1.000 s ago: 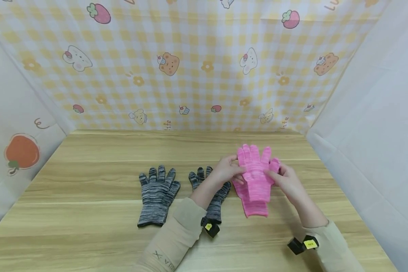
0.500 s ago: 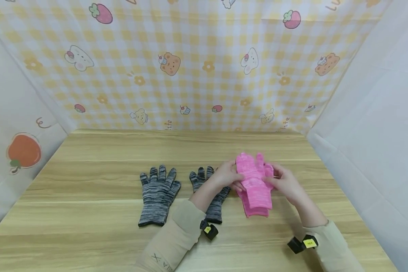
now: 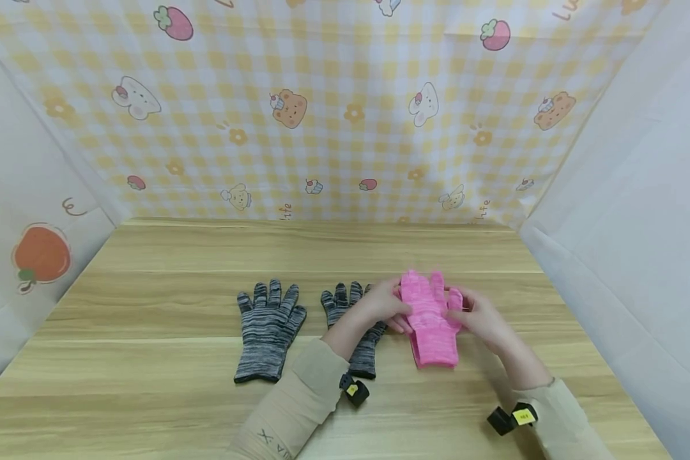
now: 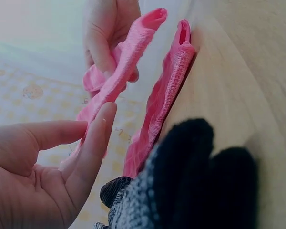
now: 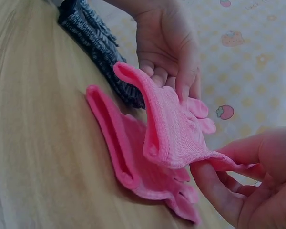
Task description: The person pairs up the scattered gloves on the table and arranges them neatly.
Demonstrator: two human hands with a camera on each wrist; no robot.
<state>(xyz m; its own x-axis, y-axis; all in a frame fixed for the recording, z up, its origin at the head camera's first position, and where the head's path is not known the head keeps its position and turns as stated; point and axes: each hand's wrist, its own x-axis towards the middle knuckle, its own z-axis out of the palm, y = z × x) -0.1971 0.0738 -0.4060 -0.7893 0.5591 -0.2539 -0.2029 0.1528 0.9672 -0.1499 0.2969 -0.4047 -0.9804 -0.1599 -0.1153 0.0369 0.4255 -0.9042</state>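
Observation:
A pink knit glove (image 3: 431, 316), cuff toward the person, is held flat between both hands. My left hand (image 3: 382, 303) pinches its left edge between thumb and fingers. On the right side, its thumb part is pinched by my right hand (image 3: 485, 322). The right wrist view shows this glove raised, cuff gaping, above a second pink glove (image 5: 157, 183) lying on the table; from the head that lower one is almost wholly covered. Partly under my left forearm lies a grey-black striped glove (image 3: 365, 354). Another striped glove (image 3: 267, 335) lies flat farther left, fingers pointing away.
The wood-grain table (image 3: 167, 396) ends at a yellow checked cloth backdrop (image 3: 351, 147). White cloth walls stand at the left and right sides. Small black cameras (image 3: 354, 390) are strapped on both sleeves.
Both hands have brought the upper pink glove down and toward the person, so its cuff now overlaps the lower one's cuff. The striped gloves stay where they were.

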